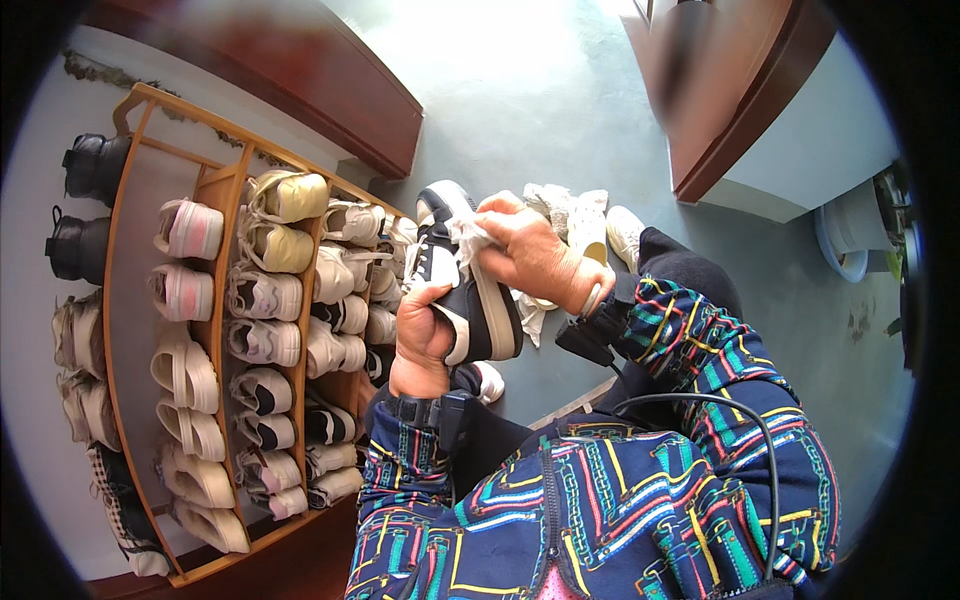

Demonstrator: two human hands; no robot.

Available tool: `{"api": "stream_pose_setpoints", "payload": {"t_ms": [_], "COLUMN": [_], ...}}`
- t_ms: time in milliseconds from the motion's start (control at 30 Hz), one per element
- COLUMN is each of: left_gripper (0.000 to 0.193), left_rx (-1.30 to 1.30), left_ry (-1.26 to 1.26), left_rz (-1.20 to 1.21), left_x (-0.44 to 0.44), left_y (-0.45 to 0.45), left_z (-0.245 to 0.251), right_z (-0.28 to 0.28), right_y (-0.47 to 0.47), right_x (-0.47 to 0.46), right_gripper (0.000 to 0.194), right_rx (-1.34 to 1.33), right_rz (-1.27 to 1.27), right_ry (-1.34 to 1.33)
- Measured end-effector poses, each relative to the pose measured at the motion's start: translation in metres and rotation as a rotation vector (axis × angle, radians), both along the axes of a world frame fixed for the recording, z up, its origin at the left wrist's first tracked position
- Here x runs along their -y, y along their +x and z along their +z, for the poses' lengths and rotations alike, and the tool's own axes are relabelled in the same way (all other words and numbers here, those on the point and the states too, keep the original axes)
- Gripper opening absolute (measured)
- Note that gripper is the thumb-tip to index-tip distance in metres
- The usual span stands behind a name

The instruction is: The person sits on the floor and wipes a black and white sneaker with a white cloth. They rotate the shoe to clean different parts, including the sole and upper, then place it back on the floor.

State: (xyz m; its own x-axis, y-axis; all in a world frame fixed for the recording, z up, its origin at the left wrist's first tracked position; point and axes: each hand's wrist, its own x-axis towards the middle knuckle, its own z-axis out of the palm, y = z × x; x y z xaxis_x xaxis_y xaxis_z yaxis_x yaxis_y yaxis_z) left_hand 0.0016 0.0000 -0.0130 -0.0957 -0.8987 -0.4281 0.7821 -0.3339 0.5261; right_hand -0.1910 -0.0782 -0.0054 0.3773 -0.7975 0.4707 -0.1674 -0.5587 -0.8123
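A black and white lace-up sneaker is held up in front of me, its toe pointing away and its thick pale sole turned to the right. My left hand grips it at the heel opening, with the thumb along the tongue and the fingers partly hidden inside. Between the thumb and fingers of my right hand is a crumpled white tissue, which touches the sneaker's side near the toe. Beyond the right hand, white shoes and crumpled white tissue lie on the grey floor.
To the left stands a wooden shoe rack with several tiers of shoes. Dark red wooden furniture is behind it. At right are a brown-edged doorway or cabinet and a plant pot in a blue basin. A black cable crosses my right sleeve.
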Motion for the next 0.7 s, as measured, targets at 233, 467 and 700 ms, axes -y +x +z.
{"api": "stream_pose_setpoints", "payload": {"t_ms": [233, 467, 700], "left_gripper": [0.052, 0.057, 0.060], "left_rx": [0.026, 0.065, 0.121], "left_ry": [0.010, 0.045, 0.043], "left_rz": [0.054, -0.063, -0.106], "left_x": [0.000, -0.003, -0.005], "left_y": [0.011, 0.000, -0.007], "left_z": [-0.003, 0.004, -0.002], "right_z": [0.008, 0.008, 0.008], "right_y": [-0.007, -0.010, -0.014], "right_x": [-0.016, 0.003, 0.008], "right_gripper": [0.034, 0.028, 0.014], "right_rx": [-0.174, -0.172, -0.308], "right_rz": [0.243, 0.054, -0.096], "right_ry": [-0.149, -0.154, -0.154]}}
